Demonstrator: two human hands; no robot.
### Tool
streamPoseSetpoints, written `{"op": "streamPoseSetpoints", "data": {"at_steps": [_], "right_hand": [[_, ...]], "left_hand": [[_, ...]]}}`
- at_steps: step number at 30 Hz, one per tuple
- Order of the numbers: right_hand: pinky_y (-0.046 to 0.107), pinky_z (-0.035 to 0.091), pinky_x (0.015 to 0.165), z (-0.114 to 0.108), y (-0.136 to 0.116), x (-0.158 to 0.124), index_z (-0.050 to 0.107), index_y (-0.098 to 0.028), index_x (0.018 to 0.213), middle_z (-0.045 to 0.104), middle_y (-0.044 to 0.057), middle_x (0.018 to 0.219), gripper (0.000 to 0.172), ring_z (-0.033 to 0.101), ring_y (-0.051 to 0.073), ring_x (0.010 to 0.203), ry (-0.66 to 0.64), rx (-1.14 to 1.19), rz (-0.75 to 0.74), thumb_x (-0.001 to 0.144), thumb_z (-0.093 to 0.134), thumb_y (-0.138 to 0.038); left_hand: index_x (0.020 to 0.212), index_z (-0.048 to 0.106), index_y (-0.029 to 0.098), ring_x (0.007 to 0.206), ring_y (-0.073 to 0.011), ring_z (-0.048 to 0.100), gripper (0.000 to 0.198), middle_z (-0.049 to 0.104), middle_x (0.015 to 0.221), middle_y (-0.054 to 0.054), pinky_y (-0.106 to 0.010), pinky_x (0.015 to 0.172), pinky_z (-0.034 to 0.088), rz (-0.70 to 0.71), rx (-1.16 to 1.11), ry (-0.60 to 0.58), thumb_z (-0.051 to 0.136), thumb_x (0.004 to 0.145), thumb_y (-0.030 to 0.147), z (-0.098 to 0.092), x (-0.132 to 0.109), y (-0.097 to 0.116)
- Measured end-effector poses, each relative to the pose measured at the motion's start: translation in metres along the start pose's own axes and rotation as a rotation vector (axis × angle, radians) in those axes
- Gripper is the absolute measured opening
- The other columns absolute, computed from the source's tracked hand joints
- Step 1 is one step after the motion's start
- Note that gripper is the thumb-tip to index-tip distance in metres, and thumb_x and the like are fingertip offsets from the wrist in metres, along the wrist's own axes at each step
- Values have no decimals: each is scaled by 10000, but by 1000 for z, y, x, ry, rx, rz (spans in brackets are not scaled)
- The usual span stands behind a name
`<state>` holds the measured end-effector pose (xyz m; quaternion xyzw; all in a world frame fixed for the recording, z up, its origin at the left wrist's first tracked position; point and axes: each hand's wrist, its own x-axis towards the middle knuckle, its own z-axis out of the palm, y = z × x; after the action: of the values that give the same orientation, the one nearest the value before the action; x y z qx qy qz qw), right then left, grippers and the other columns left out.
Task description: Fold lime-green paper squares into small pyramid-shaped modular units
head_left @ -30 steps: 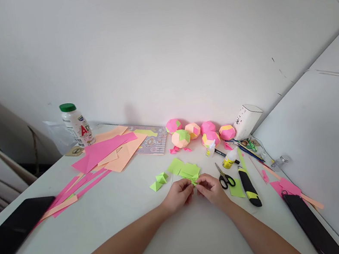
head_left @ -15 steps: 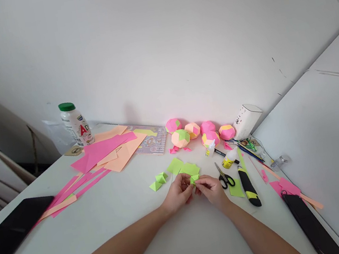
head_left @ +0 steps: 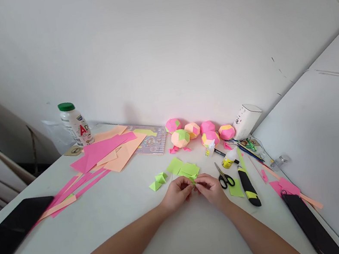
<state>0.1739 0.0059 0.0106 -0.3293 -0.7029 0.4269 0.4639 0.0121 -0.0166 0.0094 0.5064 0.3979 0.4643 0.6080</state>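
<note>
Between my fingertips is a small folded green paper piece (head_left: 193, 181), mostly hidden by the fingers. My left hand (head_left: 176, 193) pinches it from the left and my right hand (head_left: 210, 189) from the right, both closed. Just beyond them lie flat green paper squares (head_left: 183, 168). To the left of my hands sit folded green paper units (head_left: 158, 182). Right of my right hand are black-handled scissors (head_left: 225, 178), a green paper sheet (head_left: 236, 188) and a black and yellow utility knife (head_left: 249, 187).
Several paper balls (head_left: 180, 138) stand along the wall near two glue bottles (head_left: 228, 160). Pink and peach paper sheets (head_left: 110, 148) spread at left, near a white bottle (head_left: 75, 126) and a black tablet (head_left: 14, 235). A black phone (head_left: 311, 224) lies at right, below a white tube (head_left: 247, 121).
The green paper in my fingers has turned or been pressed lower, so less of it shows. Both hands have stayed in nearly the same place.
</note>
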Motion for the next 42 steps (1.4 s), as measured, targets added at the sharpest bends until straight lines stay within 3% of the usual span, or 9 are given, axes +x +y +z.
{"op": "streamPoseSetpoints", "data": {"at_steps": [6, 13, 19, 24, 29, 34, 42], "right_hand": [[272, 527, 506, -1, 2, -1, 671, -180, 748, 585, 52, 830, 81, 601, 124, 547, -5, 0, 7, 766, 611, -231], [259, 510, 486, 0, 4, -1, 658, -176, 714, 602, 18, 763, 44, 582, 113, 501, 21, 151, 136, 721, 642, -216], [248, 486, 466, 0, 3, -1, 642, -154, 680, 606, 6, 697, 56, 580, 119, 489, 34, 226, 218, 690, 656, -207], [247, 466, 505, 1, 0, -2, 556, -166, 753, 590, -25, 544, 85, 545, 114, 475, -5, 255, 301, 739, 619, -221], [251, 471, 533, 2, 0, -1, 459, -203, 829, 575, -22, 676, 189, 575, 139, 608, -35, 313, 293, 736, 622, -224], [259, 469, 590, -1, -1, 0, 515, -170, 740, 539, 9, 779, 119, 554, 125, 635, -150, 219, 258, 775, 589, -257], [257, 446, 575, -4, -1, -1, 520, -168, 701, 543, -12, 635, 169, 548, 133, 590, -182, 185, 283, 794, 582, -294]], "left_hand": [[699, 521, 163, 479, -93, 487, 224, 553, 552, 21, -233, 494, 395, 8, -43, -20, 612, 722, 366, 0, 0, 1], [707, 525, 159, 489, -94, 500, 218, 577, 586, 7, -232, 485, 407, 22, -51, -49, 604, 738, 360, 1, -1, 2], [664, 529, 152, 491, -79, 509, 221, 561, 721, -4, -230, 463, 421, 89, 19, 45, 621, 719, 345, 2, -2, 3], [641, 517, 156, 488, -90, 514, 190, 582, 625, 1, -233, 484, 420, 62, -10, 71, 602, 731, 300, 2, -3, 5], [612, 507, 160, 482, -97, 517, 183, 577, 557, 16, -230, 481, 409, 56, -95, 53, 608, 720, 269, 2, -3, 8], [615, 512, 155, 468, -95, 513, 184, 583, 540, 14, -228, 472, 402, 43, -118, 19, 613, 719, 269, 1, -3, 8], [668, 486, 157, 454, -87, 505, 202, 560, 514, 25, -215, 454, 393, 24, -107, -32, 605, 740, 303, 0, -1, 3]]}}
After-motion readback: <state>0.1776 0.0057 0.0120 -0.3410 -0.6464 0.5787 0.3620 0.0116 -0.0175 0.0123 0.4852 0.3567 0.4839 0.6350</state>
